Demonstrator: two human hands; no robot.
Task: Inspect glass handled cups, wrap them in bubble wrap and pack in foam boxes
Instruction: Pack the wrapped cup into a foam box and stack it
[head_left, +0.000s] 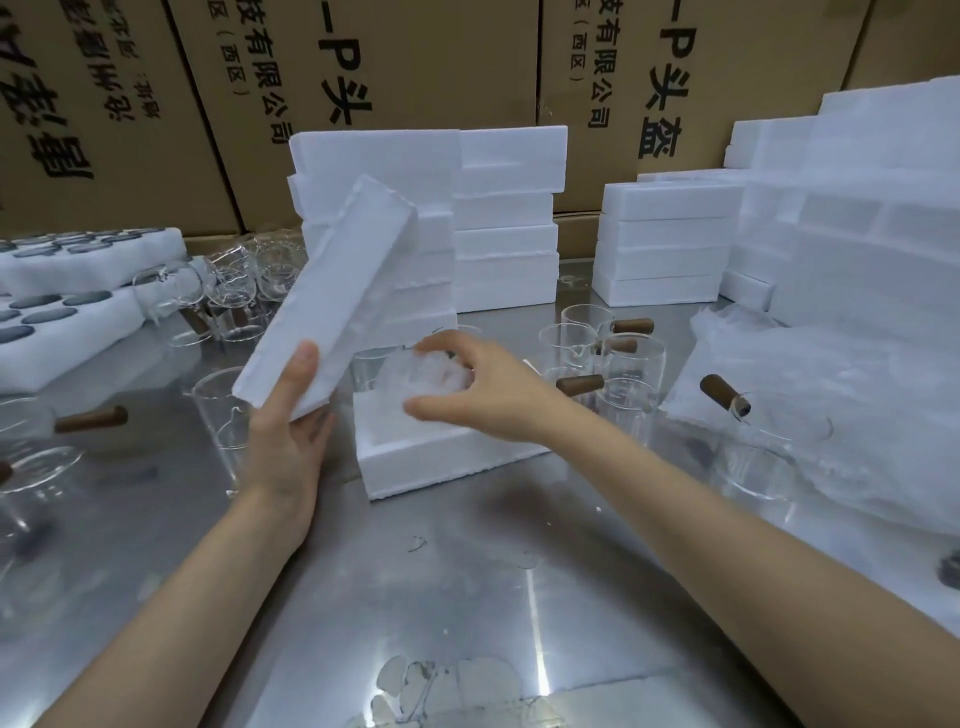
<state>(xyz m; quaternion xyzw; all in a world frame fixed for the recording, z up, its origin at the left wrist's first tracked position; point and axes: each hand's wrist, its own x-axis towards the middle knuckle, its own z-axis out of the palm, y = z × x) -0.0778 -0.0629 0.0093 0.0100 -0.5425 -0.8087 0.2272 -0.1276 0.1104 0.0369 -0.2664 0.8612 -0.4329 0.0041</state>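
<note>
Gripping a foam lid (332, 291) tilted above the table (467, 597), the left hand (285, 436) had thumb and fingers clamped on its lower end. The right hand (467, 384), fingers curled, pressed a bubble-wrapped cup (421, 371) into the open foam box (415, 457). Beyond stood bare glass cups (613, 358) and stacked foam boxes (504, 223).

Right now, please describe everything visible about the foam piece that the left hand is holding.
The foam piece is a long white block, looking like expanded polystyrene, with rough, slightly chipped edges. It is tilted, its upper end leaning toward the stacked foam boxes behind, its lower end raised above the metal table. The left hand grips its lower end, thumb on the front face. It looks like a lid for the open foam box beside it. Whether it touches the stack is unclear.
</note>
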